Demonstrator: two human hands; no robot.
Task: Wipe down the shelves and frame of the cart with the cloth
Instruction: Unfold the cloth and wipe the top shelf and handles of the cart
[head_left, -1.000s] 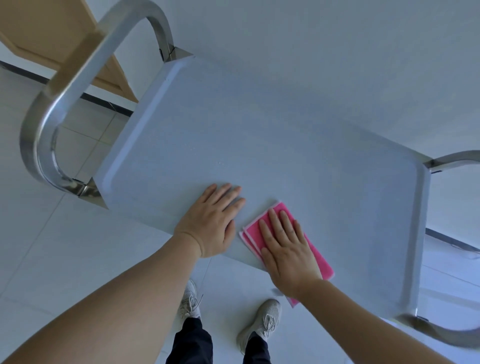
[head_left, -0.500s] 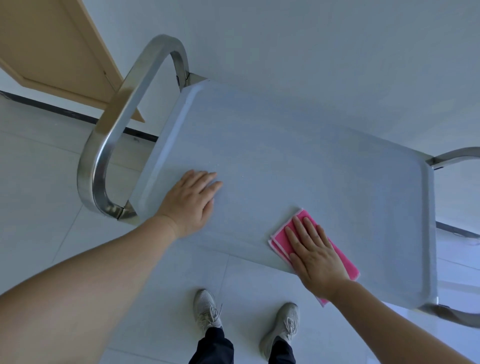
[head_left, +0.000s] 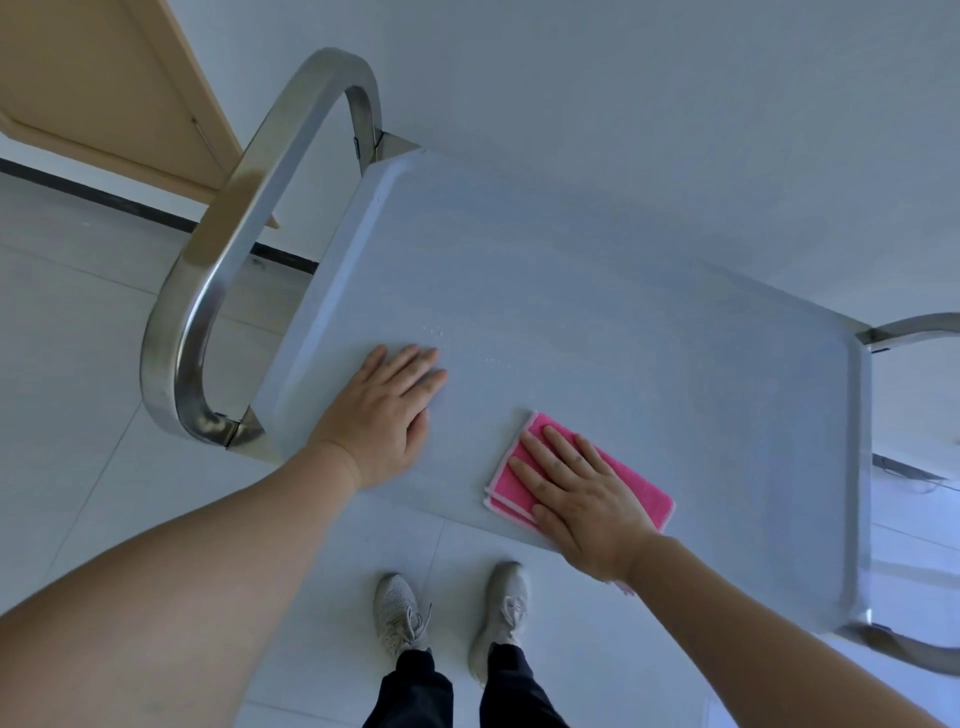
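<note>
The cart's top shelf (head_left: 597, 291) is a pale grey metal tray with a raised rim, seen from above. A folded pink cloth (head_left: 647, 499) lies flat near the shelf's front edge. My right hand (head_left: 576, 493) presses on the cloth with straight, spread fingers. My left hand (head_left: 387, 410) rests flat on the shelf's front left part, fingers straight, holding nothing. A curved steel handle (head_left: 228, 249) of the frame rises at the shelf's left end. A second steel frame bar (head_left: 914, 327) shows at the right end. A few water droplets dot the shelf beyond my left hand.
The cart stands close to a white wall (head_left: 675, 104) behind it. A wooden door (head_left: 104, 88) is at the upper left. The floor is pale tile (head_left: 78, 389). My feet in grey sneakers (head_left: 452, 613) stand just before the cart's front edge.
My right hand has slid the cloth to the right, away from my left hand. My left hand has shifted leftward along the shelf. The view has swung so the left handle shows more fully.
</note>
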